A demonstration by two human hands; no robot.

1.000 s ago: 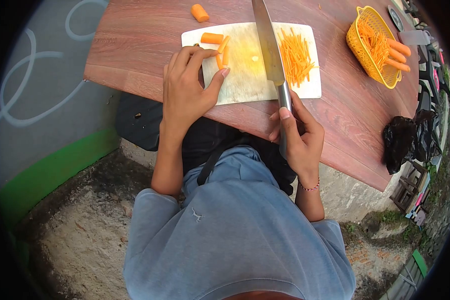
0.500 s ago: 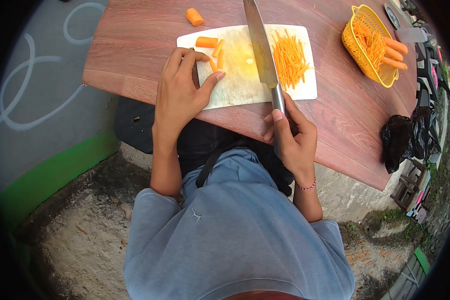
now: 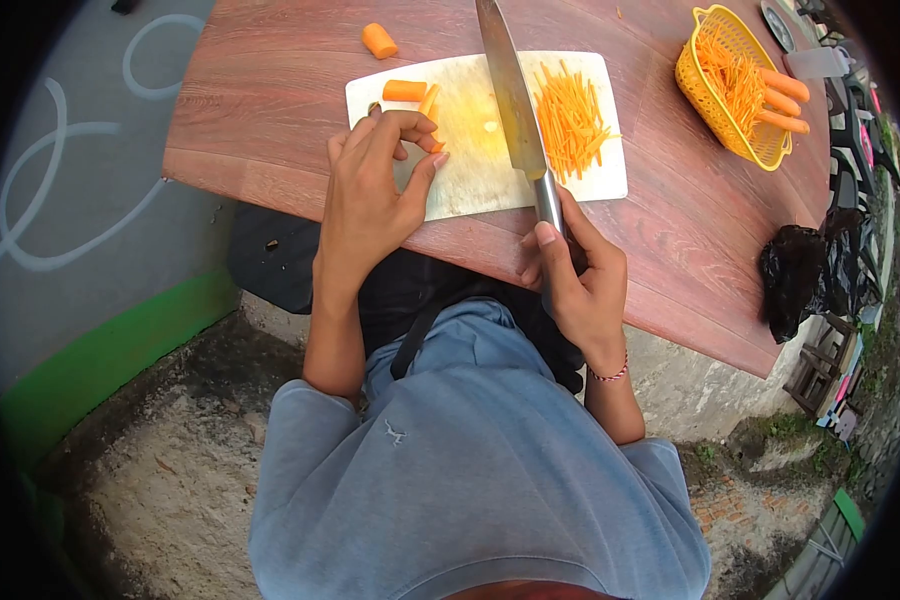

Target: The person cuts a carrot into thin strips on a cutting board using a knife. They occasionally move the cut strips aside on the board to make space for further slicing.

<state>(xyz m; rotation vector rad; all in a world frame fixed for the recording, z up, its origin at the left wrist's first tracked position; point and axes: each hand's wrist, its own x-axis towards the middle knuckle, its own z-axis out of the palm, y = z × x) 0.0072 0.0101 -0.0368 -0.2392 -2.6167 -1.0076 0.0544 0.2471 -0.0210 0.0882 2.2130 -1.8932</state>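
Pinching a small carrot piece point(image 3: 438, 147) between thumb and fingers, the left hand point(image 3: 372, 185) hovers over the cutting board point(image 3: 460, 185); the right hand point(image 3: 585, 275) grips the knife point(image 3: 515, 100) by its handle, blade beside the carrot strips point(image 3: 572, 122).

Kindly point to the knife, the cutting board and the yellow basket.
Knife point(image 3: 511, 92), head view, middle of the blade.
Cutting board point(image 3: 470, 192), head view, bare lower part.
Yellow basket point(image 3: 708, 108), head view, outer side wall.

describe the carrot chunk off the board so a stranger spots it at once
On the reddish wooden table, find the white cutting board. Past its far edge, toward the left, lies a short orange carrot chunk. Unlike the similar chunk on the board, it rests directly on the table.
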